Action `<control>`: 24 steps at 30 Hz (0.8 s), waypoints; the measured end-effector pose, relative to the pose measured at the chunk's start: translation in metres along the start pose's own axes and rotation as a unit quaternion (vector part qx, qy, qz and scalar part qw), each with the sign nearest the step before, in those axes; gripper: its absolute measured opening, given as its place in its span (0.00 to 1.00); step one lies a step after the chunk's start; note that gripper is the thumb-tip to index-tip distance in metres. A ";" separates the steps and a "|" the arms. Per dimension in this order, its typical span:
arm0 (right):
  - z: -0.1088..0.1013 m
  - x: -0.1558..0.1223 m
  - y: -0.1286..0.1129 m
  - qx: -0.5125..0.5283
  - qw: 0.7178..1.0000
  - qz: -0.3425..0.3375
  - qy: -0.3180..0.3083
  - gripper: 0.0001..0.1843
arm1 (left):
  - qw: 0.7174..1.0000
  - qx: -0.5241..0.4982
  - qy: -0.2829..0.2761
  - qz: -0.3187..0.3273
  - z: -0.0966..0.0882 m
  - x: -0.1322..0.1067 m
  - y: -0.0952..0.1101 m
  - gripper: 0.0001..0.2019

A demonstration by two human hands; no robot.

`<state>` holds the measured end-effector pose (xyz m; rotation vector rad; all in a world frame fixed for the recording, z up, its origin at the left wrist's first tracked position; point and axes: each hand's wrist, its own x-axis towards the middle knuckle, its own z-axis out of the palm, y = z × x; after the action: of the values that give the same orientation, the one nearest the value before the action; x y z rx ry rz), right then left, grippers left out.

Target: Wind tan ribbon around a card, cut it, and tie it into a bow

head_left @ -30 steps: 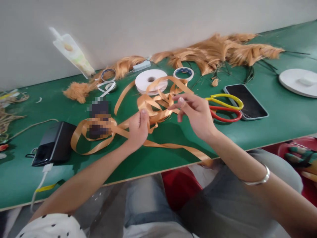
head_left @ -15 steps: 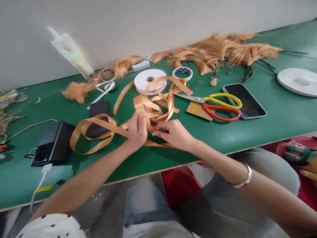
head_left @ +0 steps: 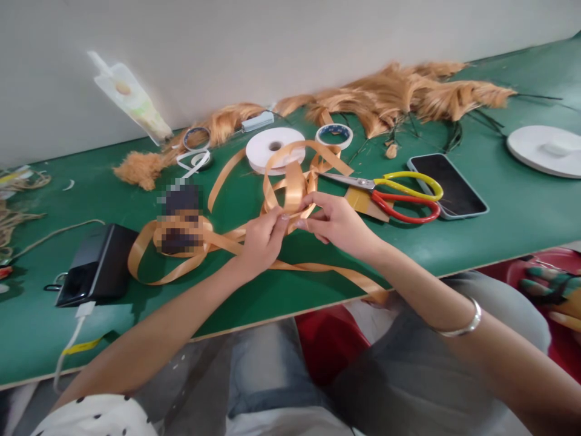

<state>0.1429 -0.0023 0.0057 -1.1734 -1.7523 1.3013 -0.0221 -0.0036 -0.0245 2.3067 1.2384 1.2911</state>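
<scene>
A long orange satin ribbon (head_left: 290, 181) lies in loops across the green table (head_left: 499, 224). My left hand (head_left: 262, 239) pinches the ribbon at the middle of the table, fingers closed round it. My right hand (head_left: 338, 223) meets it from the right, thumb and fingers pinched on the same gathered loops, which stand up just behind both hands. One ribbon tail runs off the table's front edge to the right.
Scissors (head_left: 394, 192) with yellow and red handles lie right of my hands, beside a phone (head_left: 447, 184). A white ribbon spool (head_left: 275, 147), tape rolls (head_left: 334, 134), orange fibre bundles (head_left: 408, 94), a white disc (head_left: 547, 150) and a black charging device (head_left: 97, 263) also sit on the table.
My right hand dropped from mid-air to the ribbon near the table, then both hands rose slightly and lifted the gathered loops upright.
</scene>
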 end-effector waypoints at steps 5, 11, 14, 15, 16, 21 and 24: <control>-0.005 -0.002 0.003 -0.388 0.916 -0.010 0.105 0.10 | 0.999 -0.024 0.004 -0.037 -0.002 0.001 0.000 0.19; -0.013 0.007 0.005 -0.021 0.981 0.003 0.192 0.09 | 0.997 -0.056 0.013 -0.058 0.000 0.000 0.000 0.22; -0.016 0.008 0.001 0.225 0.964 0.013 0.143 0.10 | 0.994 -0.070 0.009 -0.087 -0.001 0.000 0.000 0.24; -0.017 0.008 -0.001 0.279 0.952 0.020 0.124 0.11 | 0.993 -0.073 0.009 -0.095 -0.001 0.000 -0.001 0.24; -0.018 0.007 -0.002 0.314 0.943 0.023 0.106 0.11 | 0.992 -0.077 0.009 -0.103 -0.001 0.000 -0.001 0.25; -0.020 0.002 -0.002 0.109 0.993 -0.029 -0.015 0.07 | 0.984 -0.086 0.035 -0.150 -0.002 0.001 -0.002 0.25; -0.020 0.001 0.001 -0.218 0.974 -0.033 0.045 0.07 | 0.981 -0.091 0.047 -0.164 -0.001 0.001 -0.003 0.25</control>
<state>0.1600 0.0062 0.0102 -1.3704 -2.0510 0.8287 -0.0247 -0.0012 -0.0249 1.8435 1.3947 1.3413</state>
